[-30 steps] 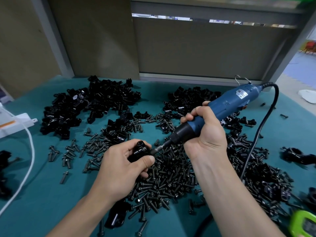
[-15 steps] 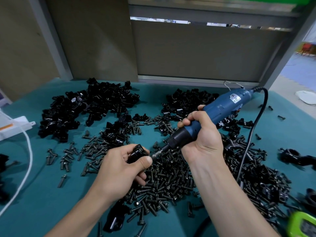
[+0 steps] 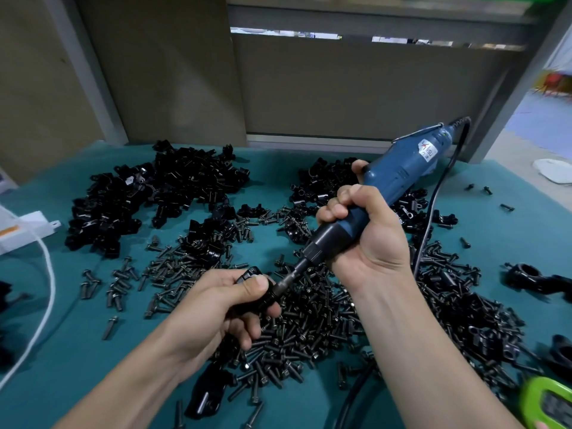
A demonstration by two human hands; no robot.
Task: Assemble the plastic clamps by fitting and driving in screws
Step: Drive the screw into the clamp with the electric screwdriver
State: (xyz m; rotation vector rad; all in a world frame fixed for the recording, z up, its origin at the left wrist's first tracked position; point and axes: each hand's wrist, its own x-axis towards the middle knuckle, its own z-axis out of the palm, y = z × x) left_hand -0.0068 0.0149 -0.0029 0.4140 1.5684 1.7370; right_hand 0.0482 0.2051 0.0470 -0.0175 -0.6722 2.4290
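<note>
Holds one black clamp (image 3: 251,277) tight in the left hand (image 3: 213,308), just below the centre of the frame, with the thumb laid across its top and the other fingers curled beneath. Wraps the right hand (image 3: 368,239) in a full fist round the lower body of the blue electric screwdriver (image 3: 399,178), right of centre. Compared with one second ago, brings the bit (image 3: 291,275) lower and closer, now touching the clamp's end right beside the thumb, and tilts the tool steeper, with its tail and black cord (image 3: 433,209) raised toward the upper right. Probably means a screw already fitted and now being driven; cannot see the screw itself, hidden between bit and fingers. Keeps both forearms coming up from the bottom edge, the left wrist bent inward, the right wrist cocked to press down-left along the tool. Works above the heap of loose screws (image 3: 312,332) on the teal table (image 3: 62,360), with piles of unassembled clamp parts (image 3: 179,187) in the upper left and behind the tool, a white cable (image 3: 46,292) at the left edge and a green device (image 3: 548,404) in the lower right corner.
</note>
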